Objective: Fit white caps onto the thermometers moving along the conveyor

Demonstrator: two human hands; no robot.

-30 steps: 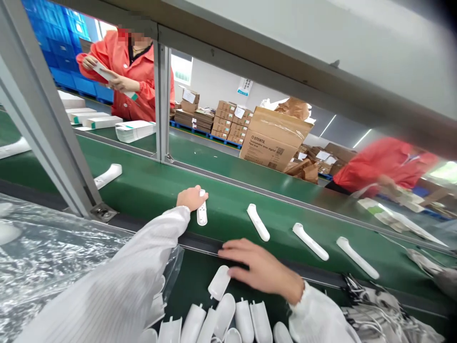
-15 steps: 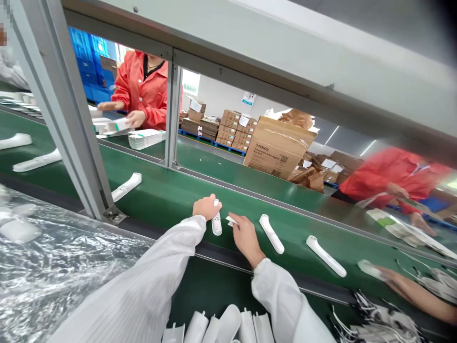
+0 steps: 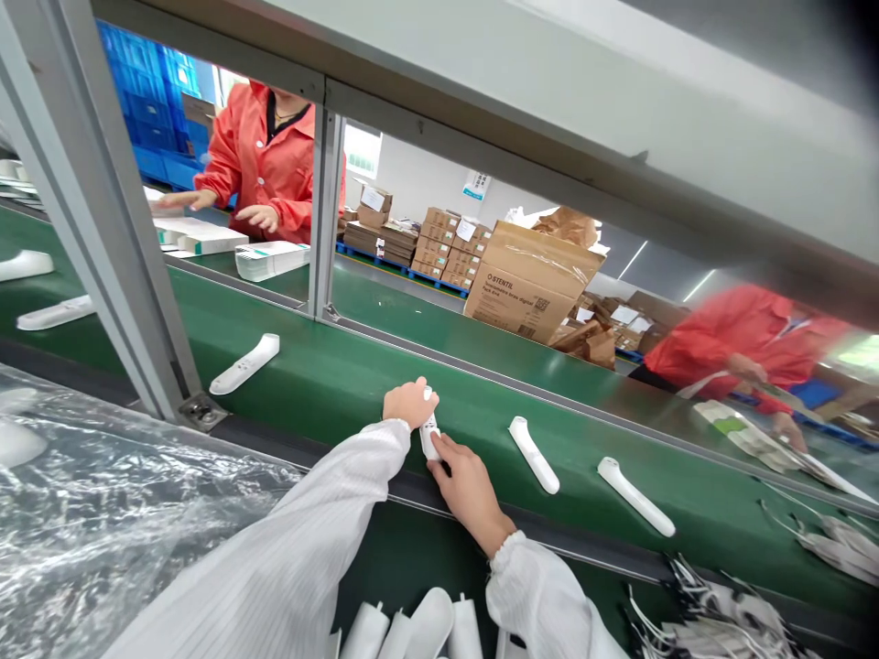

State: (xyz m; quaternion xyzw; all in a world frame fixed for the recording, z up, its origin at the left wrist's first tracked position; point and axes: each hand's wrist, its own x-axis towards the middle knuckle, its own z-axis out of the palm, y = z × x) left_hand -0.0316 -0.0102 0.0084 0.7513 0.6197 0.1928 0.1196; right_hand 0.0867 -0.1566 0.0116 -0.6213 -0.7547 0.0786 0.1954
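Green conveyor belt (image 3: 330,375), factory floor.

Both hands meet on a white thermometer (image 3: 429,433) lying on the green belt (image 3: 330,375). The left hand (image 3: 410,403) grips its upper end. The right hand (image 3: 467,476) touches its lower end.

White thermometer housing (image 3: 429,437): smooth glossy plastic. Conveyor belt (image 3: 330,380): matt green rubber-like surface. Frame post (image 3: 103,210): brushed metal. Plastic sheeting (image 3: 103,522): clear, crinkled.
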